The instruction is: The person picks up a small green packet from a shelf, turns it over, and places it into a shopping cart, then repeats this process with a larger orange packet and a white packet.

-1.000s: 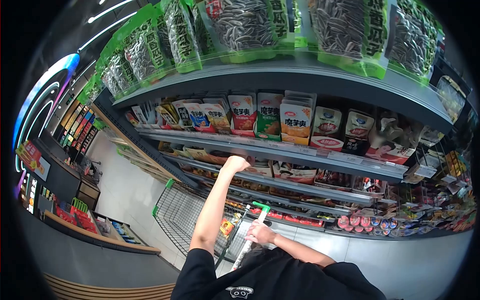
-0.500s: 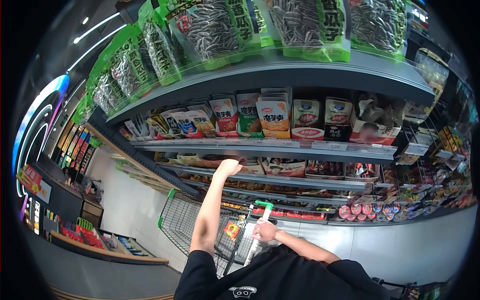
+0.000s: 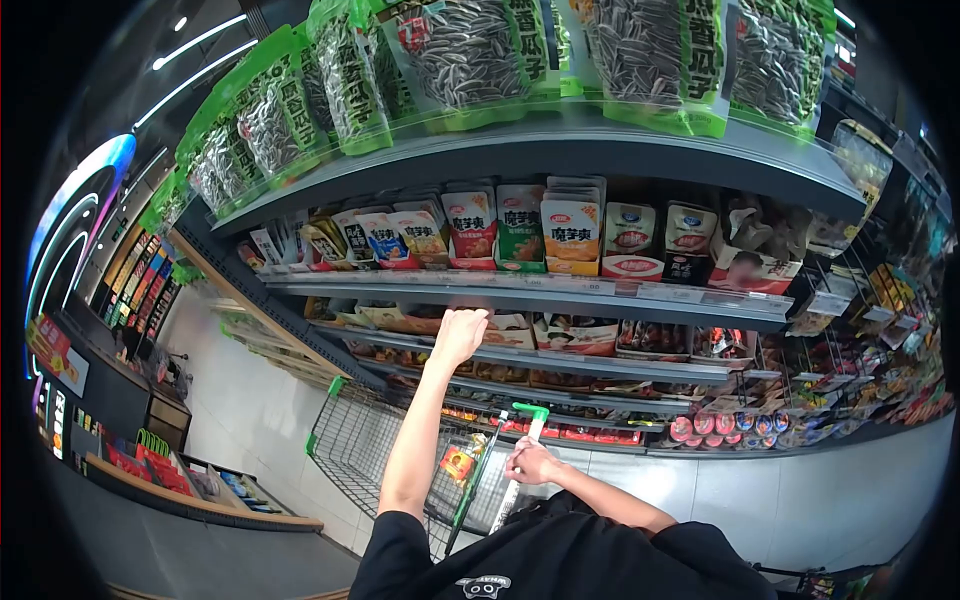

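Observation:
My left hand (image 3: 462,334) is raised in front of the shelf edge, its fingers closed. It is nearest the row of snack boxes (image 3: 510,330) below the price rail, and what it may hold is hidden. My right hand (image 3: 532,462) is wrapped round the white and green handle (image 3: 536,425) of the shopping cart (image 3: 370,450). An orange packet (image 3: 457,463) shows at the cart's near end. Above my left hand stand upright snack packets, among them a red one (image 3: 472,228), a green one (image 3: 520,228) and an orange one (image 3: 571,235).
Green bags of seeds (image 3: 470,60) fill the top shelf (image 3: 560,145). Hooks with hanging goods (image 3: 870,300) are at the right, above pink and blue round packs (image 3: 715,428). A low display (image 3: 210,505) stands at the left beside the tiled floor (image 3: 235,390).
The view has shifted slightly, with the shelf goods appearing further right. My left hand has moved a little relative to the shelf, still closed. My right hand keeps its place on the handle.

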A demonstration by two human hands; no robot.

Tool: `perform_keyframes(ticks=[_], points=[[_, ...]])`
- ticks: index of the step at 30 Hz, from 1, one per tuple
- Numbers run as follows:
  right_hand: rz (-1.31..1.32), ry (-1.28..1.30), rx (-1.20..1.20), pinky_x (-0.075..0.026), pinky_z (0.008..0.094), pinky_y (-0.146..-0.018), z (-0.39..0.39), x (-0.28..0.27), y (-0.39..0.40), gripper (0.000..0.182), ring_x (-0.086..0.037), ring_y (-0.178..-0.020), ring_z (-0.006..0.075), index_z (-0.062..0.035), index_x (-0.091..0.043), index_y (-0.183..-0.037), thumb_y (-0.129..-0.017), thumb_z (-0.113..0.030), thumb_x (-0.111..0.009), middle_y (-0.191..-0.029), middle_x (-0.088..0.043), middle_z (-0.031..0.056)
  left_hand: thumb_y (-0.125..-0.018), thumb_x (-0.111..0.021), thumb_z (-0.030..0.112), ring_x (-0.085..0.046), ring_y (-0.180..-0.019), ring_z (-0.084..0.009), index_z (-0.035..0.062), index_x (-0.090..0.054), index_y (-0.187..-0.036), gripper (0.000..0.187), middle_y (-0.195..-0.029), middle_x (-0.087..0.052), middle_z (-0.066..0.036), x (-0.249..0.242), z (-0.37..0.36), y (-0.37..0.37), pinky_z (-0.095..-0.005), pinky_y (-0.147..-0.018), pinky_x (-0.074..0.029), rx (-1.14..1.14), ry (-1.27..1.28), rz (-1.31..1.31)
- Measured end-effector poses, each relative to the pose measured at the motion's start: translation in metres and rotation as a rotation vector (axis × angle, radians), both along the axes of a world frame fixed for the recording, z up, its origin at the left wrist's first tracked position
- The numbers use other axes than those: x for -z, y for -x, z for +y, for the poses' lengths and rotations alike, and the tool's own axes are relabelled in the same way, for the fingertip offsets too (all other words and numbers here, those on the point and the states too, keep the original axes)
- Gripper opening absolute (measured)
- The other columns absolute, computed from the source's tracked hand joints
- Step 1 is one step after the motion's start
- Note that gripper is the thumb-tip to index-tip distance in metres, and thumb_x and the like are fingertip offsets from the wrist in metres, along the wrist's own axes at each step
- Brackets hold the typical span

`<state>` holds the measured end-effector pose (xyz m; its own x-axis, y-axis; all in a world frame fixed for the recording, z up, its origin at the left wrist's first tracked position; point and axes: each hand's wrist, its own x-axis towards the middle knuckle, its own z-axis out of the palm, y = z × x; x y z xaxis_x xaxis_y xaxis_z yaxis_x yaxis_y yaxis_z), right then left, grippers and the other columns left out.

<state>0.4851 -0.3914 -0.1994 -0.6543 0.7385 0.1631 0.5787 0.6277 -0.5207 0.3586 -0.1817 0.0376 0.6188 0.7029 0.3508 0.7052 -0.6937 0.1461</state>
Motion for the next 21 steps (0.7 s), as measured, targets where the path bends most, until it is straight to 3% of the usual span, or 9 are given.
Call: perform_keyframes(ticks=[4,5,8,9,10,13,15,17,21], points=[[0.104,0.090,0.042,-0.031,0.0361,-0.100,-0.001,-0.010,0.000,0.022,-0.055,-0.091,0.0213,-0.0167,-0.070,-0.085,-0.084,-0.038,-0.063,-0.088,-0.065,-0.0013,-0.084,-0.059,0.009,-0.060,-0.085,-0.0262,0.0064,-0.061,-0.093,0.009,-0.084,-0.064,-0.009,-0.020,-0.026,0.000,-0.0385,-0.085,-0.041,0.114,-0.142,-0.118],[0.103,0.129,0.027,-0.038,0.0347,-0.097,0.001,-0.014,-0.002,0.021,-0.057,-0.097,0.0200,-0.0149,-0.069,-0.099,-0.085,-0.031,-0.067,-0.100,-0.065,0.0011,-0.084,-0.059,0.008,-0.060,-0.085,-0.0250,0.0069,-0.060,-0.092,0.008,-0.084,-0.063,-0.008,-0.022,-0.032,0.001,-0.0387,-0.087,-0.040,0.141,-0.170,-0.179],[0.748,0.402,0.208,-0.046,0.0351,-0.091,0.007,-0.042,-0.005,0.036,-0.058,-0.105,0.0179,-0.0130,-0.060,-0.120,-0.086,-0.020,-0.069,-0.116,-0.060,0.0065,-0.085,-0.058,0.007,-0.059,-0.088,-0.0251,0.0058,-0.058,-0.090,0.005,-0.084,-0.062,-0.007,-0.034,-0.056,0.009,-0.0383,-0.091,-0.039,0.177,-0.224,-0.238],[0.805,0.602,0.279,-0.050,0.0349,-0.087,0.017,-0.041,-0.012,0.064,-0.054,-0.109,0.0188,-0.0125,-0.047,-0.135,-0.079,-0.019,-0.077,-0.133,-0.049,0.0080,-0.085,-0.057,0.008,-0.059,-0.090,-0.0259,0.0058,-0.058,-0.090,0.005,-0.085,-0.062,-0.008,-0.043,-0.070,0.013,-0.0391,-0.091,-0.040,0.148,-0.158,-0.238],[1.100,0.726,0.247,-0.050,0.0344,-0.088,0.027,-0.044,-0.018,0.071,-0.054,-0.110,0.0196,-0.0118,-0.037,-0.142,-0.081,-0.015,-0.074,-0.137,-0.045,0.0084,-0.086,-0.057,0.009,-0.059,-0.092,-0.0267,0.0058,-0.058,-0.090,0.005,-0.086,-0.062,-0.009,-0.049,-0.083,0.017,-0.0399,-0.091,-0.040,0.119,-0.090,-0.238],[1.334,0.693,0.164,-0.050,0.0316,-0.088,0.037,-0.111,-0.047,0.073,-0.053,-0.113,0.0167,-0.0102,-0.033,-0.144,-0.082,-0.012,-0.071,-0.132,-0.049,0.0100,-0.085,-0.059,0.008,-0.066,-0.079,-0.0292,-0.0002,-0.059,-0.091,0.010,-0.081,-0.065,-0.014,-0.043,-0.102,0.025,-0.0358,-0.074,-0.051,-0.010,0.483,-0.326],[1.320,0.689,0.139,-0.053,0.0297,-0.079,0.042,-0.131,-0.051,0.061,-0.056,-0.106,0.0118,-0.0050,-0.043,-0.136,-0.083,-0.017,-0.071,-0.120,-0.058,0.0079,-0.086,-0.059,0.004,-0.068,-0.077,-0.0205,-0.0028,-0.058,-0.090,0.008,-0.077,-0.066,-0.014,-0.026,-0.103,0.025,-0.0310,-0.073,-0.052,0.105,0.590,-0.390],[1.120,0.856,0.230,-0.054,0.0276,-0.060,0.043,-0.138,-0.054,0.038,-0.063,-0.078,0.0121,0.0016,-0.058,-0.116,-0.089,-0.024,-0.065,-0.095,-0.066,0.0086,-0.087,-0.059,0.004,-0.068,-0.079,-0.0159,-0.0030,-0.058,-0.091,0.008,-0.078,-0.067,-0.012,-0.017,-0.105,0.018,-0.0294,-0.076,-0.053,0.080,0.673,-0.399],[1.191,0.819,0.334,-0.054,0.0274,-0.052,0.031,-0.150,-0.045,0.035,-0.065,-0.065,0.0163,0.0049,-0.060,-0.107,-0.094,-0.028,-0.058,-0.083,-0.067,0.0129,-0.087,-0.060,0.005,-0.068,-0.082,-0.0162,-0.0009,-0.059,-0.101,0.015,-0.081,-0.068,-0.011,-0.012,-0.110,0.013,-0.0290,-0.075,-0.053,0.032,0.636,-0.499]])
